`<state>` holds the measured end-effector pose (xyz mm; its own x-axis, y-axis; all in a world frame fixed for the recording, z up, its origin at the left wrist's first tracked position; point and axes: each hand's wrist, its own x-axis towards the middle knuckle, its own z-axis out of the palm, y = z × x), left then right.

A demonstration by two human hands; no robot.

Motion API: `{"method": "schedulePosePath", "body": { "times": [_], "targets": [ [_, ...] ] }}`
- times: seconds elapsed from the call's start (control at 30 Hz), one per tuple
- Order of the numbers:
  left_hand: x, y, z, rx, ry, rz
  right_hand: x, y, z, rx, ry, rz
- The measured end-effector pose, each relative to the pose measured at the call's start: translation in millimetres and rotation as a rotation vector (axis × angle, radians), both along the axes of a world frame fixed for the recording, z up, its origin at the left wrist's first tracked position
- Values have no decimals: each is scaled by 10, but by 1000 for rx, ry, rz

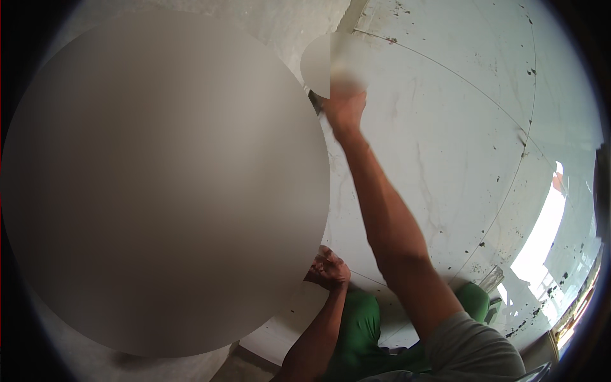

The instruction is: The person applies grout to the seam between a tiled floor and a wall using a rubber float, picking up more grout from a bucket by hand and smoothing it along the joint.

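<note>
My right arm stretches far forward over pale tiles (439, 165). My right hand (345, 114) is at its end, with the fingers covered by a blurred patch, so what it touches or holds is hidden. A small dark edge (315, 103) of something shows just left of that wrist. Closer to my body, my left hand (330, 268) has its fingers curled inward at the border of a large blurred disc. Anything within those fingers cannot be made out. The disc covers most of the left half of the head view.
Thin joint lines and dark specks of dirt mark the tiles. Rough grey concrete (299, 19) borders them at the top. My knees in green trousers (361, 318) are bent below. A small worn block (491, 280) lies beside the right knee; bright light reflects off tiles at far right.
</note>
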<state>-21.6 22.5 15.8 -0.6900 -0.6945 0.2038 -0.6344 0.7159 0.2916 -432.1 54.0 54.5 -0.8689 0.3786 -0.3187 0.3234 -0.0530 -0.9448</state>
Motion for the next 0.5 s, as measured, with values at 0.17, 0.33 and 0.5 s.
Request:
{"method": "schedulePosePath", "body": {
  "times": [0.17, 0.33, 0.5],
  "targets": [
    [78, 81, -82, 102, 56, 92, 1397, -568, 7, -142, 19, -5],
    [143, -5, -22, 133, -124, 180, 2221, -881, 437, -203, -25, 101],
    [175, -28, -36, 301, -281, 262, 909, -371, 370, -68, 184, -5]
  ]
}}
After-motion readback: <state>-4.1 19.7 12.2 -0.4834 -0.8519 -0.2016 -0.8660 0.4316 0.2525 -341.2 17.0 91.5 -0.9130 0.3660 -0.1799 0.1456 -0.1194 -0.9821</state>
